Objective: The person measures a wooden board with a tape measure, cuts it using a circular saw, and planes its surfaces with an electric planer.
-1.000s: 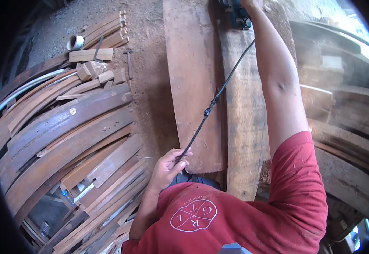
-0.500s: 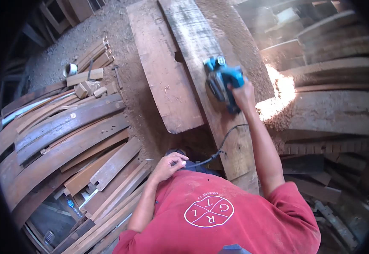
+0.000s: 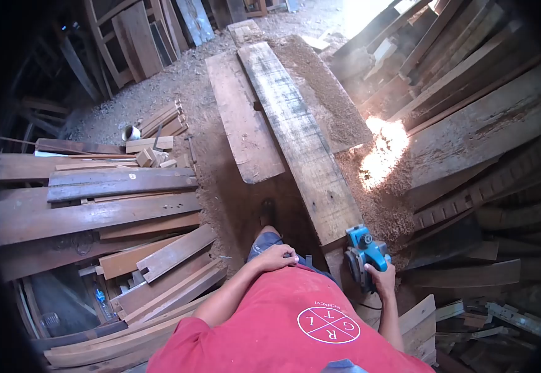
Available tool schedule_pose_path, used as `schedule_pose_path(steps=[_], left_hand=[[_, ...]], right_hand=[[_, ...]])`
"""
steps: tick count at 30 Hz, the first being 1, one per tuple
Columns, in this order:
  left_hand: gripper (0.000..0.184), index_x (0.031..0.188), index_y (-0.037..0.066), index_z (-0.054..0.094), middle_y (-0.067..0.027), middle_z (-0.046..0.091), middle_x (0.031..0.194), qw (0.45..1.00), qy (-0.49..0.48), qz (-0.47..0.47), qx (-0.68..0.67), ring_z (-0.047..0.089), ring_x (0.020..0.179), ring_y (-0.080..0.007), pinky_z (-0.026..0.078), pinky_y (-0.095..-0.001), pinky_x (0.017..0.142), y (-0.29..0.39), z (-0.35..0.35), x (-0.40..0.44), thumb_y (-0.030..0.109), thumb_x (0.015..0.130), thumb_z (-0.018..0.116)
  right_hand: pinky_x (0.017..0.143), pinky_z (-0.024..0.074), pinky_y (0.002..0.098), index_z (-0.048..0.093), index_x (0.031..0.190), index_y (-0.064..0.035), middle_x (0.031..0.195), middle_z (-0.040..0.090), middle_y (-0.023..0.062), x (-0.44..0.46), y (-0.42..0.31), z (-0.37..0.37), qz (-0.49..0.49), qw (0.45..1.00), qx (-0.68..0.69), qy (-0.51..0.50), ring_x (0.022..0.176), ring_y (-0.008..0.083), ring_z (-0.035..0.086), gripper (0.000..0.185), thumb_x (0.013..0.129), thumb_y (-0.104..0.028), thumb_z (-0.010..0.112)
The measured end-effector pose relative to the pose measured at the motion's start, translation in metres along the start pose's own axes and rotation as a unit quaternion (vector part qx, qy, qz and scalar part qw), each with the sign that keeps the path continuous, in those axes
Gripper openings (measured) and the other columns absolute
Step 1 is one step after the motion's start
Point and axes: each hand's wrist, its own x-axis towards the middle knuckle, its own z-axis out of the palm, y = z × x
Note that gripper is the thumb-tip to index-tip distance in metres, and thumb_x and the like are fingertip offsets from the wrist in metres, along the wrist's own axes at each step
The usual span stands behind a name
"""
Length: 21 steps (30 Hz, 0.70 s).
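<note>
My right hand (image 3: 382, 276) is wrapped round the handle of a blue electric planer (image 3: 363, 248). The planer is at the near right end of a long, rough plank (image 3: 304, 143); whether its base touches the wood I cannot tell. The plank's surface is dark and weathered far off, paler and browner close to me. Against my lap, at the hem of the red shirt, lies my left hand (image 3: 276, 257), fingers loosely bent and holding nothing visible. A short piece of dark cord shows below the planer.
Beside the plank lies a wide board (image 3: 242, 118), with another sawdust-covered board (image 3: 339, 112) on its right. Sunlit shavings (image 3: 385, 149) heap on the floor. Stacked timber (image 3: 121, 214) fills the left, more boards (image 3: 488, 149) the right. A white cup-like container (image 3: 131, 133) sits among offcuts.
My right hand has drawn the planer back along the plank from its middle to the near end. My left hand stays at my lap. The view has shifted, showing more of the far floor.
</note>
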Motion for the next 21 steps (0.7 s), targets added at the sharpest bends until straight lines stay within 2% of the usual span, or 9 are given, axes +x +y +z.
schedule_pose_path(steps=[3,5,6,7,10,12,15,19,21], left_hand=[[0.033,0.107,0.005,0.077,-0.0098,0.076,0.097,0.997,-0.055,-0.047,0.015,0.072,0.087,-0.0197,0.056,-0.0338,0.080,0.007,0.005,0.002,0.037,0.103,0.072],[0.034,0.110,0.006,0.077,-0.0097,0.075,0.097,0.995,-0.061,-0.027,0.075,0.071,0.089,-0.0196,0.055,-0.0343,0.080,0.002,0.007,0.003,0.039,0.103,0.071],[0.034,0.110,0.006,0.077,-0.0097,0.075,0.097,0.995,-0.058,-0.026,0.079,0.071,0.089,-0.0196,0.055,-0.0343,0.080,0.000,0.006,0.004,0.039,0.103,0.071],[0.035,0.113,0.005,0.077,-0.0120,0.077,0.100,0.993,-0.062,-0.031,0.093,0.073,0.093,-0.0226,0.056,-0.0370,0.083,-0.005,0.008,0.004,0.038,0.102,0.070],[0.036,0.116,0.005,0.076,-0.0141,0.079,0.104,0.992,-0.071,-0.052,0.094,0.074,0.098,-0.0256,0.057,-0.0395,0.087,-0.020,0.017,-0.001,0.037,0.101,0.069],[0.038,0.118,0.006,0.076,-0.0137,0.079,0.105,0.992,-0.068,-0.047,0.093,0.074,0.100,-0.0258,0.057,-0.0391,0.089,-0.035,0.023,-0.002,0.039,0.101,0.070],[0.038,0.121,0.009,0.076,-0.0147,0.078,0.114,0.989,-0.102,-0.036,0.103,0.072,0.109,-0.0276,0.055,-0.0407,0.094,-0.056,0.030,0.002,0.041,0.102,0.069],[0.050,0.132,0.008,0.072,-0.0197,0.075,0.127,0.975,-0.146,-0.022,0.166,0.069,0.121,-0.0372,0.053,-0.0459,0.103,-0.076,0.041,0.018,0.049,0.105,0.060],[0.054,0.134,0.008,0.071,-0.0209,0.074,0.131,0.969,-0.152,-0.033,0.190,0.068,0.124,-0.0397,0.052,-0.0477,0.105,-0.067,0.043,0.018,0.052,0.107,0.057]], right_hand=[[0.073,0.0532,0.0338,0.079,0.105,-0.0017,0.085,0.074,0.0034,-0.016,0.024,0.001,0.020,0.999,0.021,0.031,0.075,0.0144,0.065,0.035,0.082,-0.025,0.091],[0.075,0.0531,0.0336,0.079,0.104,-0.0014,0.088,0.074,0.0048,-0.016,0.053,0.012,-0.052,0.986,0.110,0.118,0.078,0.0141,0.066,0.034,0.082,-0.026,0.091],[0.057,0.0416,0.0267,0.078,0.106,-0.0042,0.078,0.067,-0.0028,-0.016,0.062,0.016,-0.067,0.979,0.141,0.133,0.062,0.0063,0.054,0.031,0.082,-0.020,0.091],[0.057,0.0416,0.0267,0.078,0.106,-0.0042,0.078,0.067,-0.0028,-0.014,0.070,0.018,-0.069,0.978,0.144,0.132,0.062,0.0063,0.054,0.031,0.082,-0.020,0.091],[0.064,0.0486,0.0301,0.079,0.106,-0.0035,0.084,0.072,0.0006,-0.009,0.099,0.023,-0.049,0.982,0.115,0.143,0.069,0.0104,0.061,0.032,0.082,-0.020,0.091],[0.076,0.0541,0.0354,0.078,0.108,-0.0026,0.089,0.075,0.0050,-0.004,0.107,0.026,-0.098,0.979,0.053,0.168,0.078,0.0161,0.067,0.035,0.081,-0.022,0.092],[0.084,0.0556,0.0389,0.078,0.109,-0.0019,0.090,0.076,0.0084,-0.011,0.092,0.022,-0.071,0.984,0.045,0.157,0.085,0.0205,0.071,0.038,0.081,-0.023,0.092],[0.082,0.0559,0.0391,0.076,0.109,-0.0016,0.090,0.076,0.0095,0.003,0.106,0.018,-0.100,0.983,0.000,0.153,0.084,0.0213,0.072,0.039,0.081,-0.025,0.091],[0.082,0.0563,0.0411,0.075,0.106,-0.0013,0.091,0.077,0.0092,0.006,0.109,0.014,-0.052,0.994,-0.007,0.098,0.084,0.0233,0.072,0.039,0.081,-0.027,0.091]])
